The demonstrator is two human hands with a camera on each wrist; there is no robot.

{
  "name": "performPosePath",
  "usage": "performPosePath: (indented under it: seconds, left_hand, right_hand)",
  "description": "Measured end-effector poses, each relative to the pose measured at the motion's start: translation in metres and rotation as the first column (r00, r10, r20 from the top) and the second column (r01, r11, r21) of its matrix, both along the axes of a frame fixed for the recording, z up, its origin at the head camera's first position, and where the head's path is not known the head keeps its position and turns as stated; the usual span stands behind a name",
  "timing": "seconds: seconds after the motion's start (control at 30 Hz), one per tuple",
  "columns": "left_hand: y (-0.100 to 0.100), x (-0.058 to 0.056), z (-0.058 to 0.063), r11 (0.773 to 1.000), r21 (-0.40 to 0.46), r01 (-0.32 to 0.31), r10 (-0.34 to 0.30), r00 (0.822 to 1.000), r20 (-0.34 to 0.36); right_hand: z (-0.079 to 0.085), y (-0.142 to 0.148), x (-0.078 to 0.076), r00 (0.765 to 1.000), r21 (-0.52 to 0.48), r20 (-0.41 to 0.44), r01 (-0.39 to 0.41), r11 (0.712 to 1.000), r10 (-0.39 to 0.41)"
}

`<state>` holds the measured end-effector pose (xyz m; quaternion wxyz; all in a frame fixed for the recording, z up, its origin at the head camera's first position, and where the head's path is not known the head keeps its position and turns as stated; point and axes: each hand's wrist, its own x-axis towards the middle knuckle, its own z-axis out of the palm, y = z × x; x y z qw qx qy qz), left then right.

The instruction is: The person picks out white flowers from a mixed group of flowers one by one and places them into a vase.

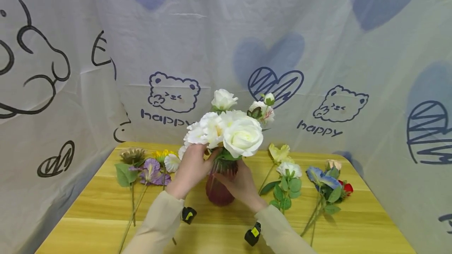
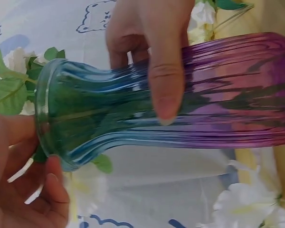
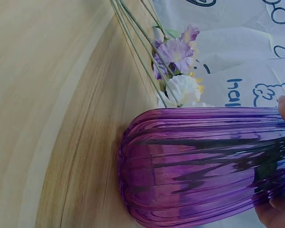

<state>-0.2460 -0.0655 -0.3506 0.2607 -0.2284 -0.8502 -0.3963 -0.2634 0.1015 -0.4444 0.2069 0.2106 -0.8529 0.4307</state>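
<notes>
A ribbed glass vase (image 1: 219, 196), purple at the base and blue-green toward its rim, stands on the table with white flowers (image 1: 243, 137) bunched above it. My right hand (image 1: 241, 185) grips the vase's neck, its thumb (image 2: 167, 90) laid across the front in the left wrist view. At the rim, fingers of my left hand (image 1: 192, 166) touch the glass beneath the blooms; whether they also pinch a stem is hidden. Dark stems (image 3: 204, 159) show through the glass in the right wrist view.
On the wooden table (image 1: 219, 236), purple (image 1: 152, 171), brown (image 1: 132, 155) and yellow flowers lie left. A yellow flower (image 1: 279, 152), a white one (image 1: 289, 169), a blue one (image 1: 322, 178) and a red one (image 1: 347, 188) lie right. A printed cloth (image 1: 219, 30) hangs behind.
</notes>
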Motion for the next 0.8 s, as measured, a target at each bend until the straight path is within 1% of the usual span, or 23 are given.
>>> performPosePath:
  seconds: [0.1, 0.23, 0.33, 0.4, 0.5, 0.6, 0.63, 0.7, 0.77, 0.8]
  left_hand:
    - [-0.003, 0.003, -0.009, 0.998, 0.064, -0.016, 0.020, 0.998, -0.061]
    - [-0.008, 0.008, -0.023, 0.984, 0.176, -0.039, 0.062, 0.990, -0.125]
    - [-0.013, 0.012, -0.033, 0.971, 0.238, -0.035, 0.068, 0.989, -0.131]
    - [-0.018, 0.014, -0.042, 0.969, 0.246, -0.037, 0.068, 0.990, -0.123]
    - [-0.023, 0.018, -0.056, 0.975, 0.215, -0.046, 0.062, 0.996, -0.067]
    - [-0.027, 0.023, -0.069, 0.989, 0.140, -0.056, 0.052, 0.998, 0.035]
    - [-0.028, 0.025, -0.073, 0.993, 0.109, -0.054, 0.047, 0.997, 0.064]
    - [-0.028, 0.028, -0.080, 0.998, 0.038, -0.040, 0.036, 0.994, 0.101]
    - [-0.026, 0.031, -0.085, 1.000, -0.029, -0.010, 0.013, 0.992, 0.122]
    - [-0.025, 0.032, -0.087, 0.998, -0.062, 0.005, 0.003, 0.993, 0.121]
  right_hand:
    - [0.000, -0.001, 0.000, 1.000, -0.001, -0.016, -0.002, 1.000, 0.002]
    - [0.000, -0.002, 0.001, 1.000, -0.014, -0.020, 0.005, 1.000, -0.005]
    - [0.001, 0.000, 0.002, 1.000, -0.036, 0.000, 0.001, 0.999, -0.001]
    - [0.001, 0.003, 0.003, 1.000, -0.051, 0.011, -0.009, 0.999, 0.010]
    - [0.002, 0.010, 0.008, 0.999, -0.064, 0.022, -0.028, 0.998, 0.030]
    - [0.007, 0.018, 0.018, 0.999, -0.070, 0.041, -0.030, 0.997, 0.033]
    - [0.010, 0.020, 0.022, 0.997, -0.080, 0.059, -0.035, 0.996, 0.040]
    - [0.018, 0.025, 0.033, 0.993, -0.110, 0.108, -0.034, 0.993, 0.046]
    - [0.026, 0.030, 0.043, 0.985, -0.137, 0.163, -0.027, 0.990, 0.050]
    - [0.028, 0.033, 0.046, 0.981, -0.150, 0.187, -0.027, 0.988, 0.055]
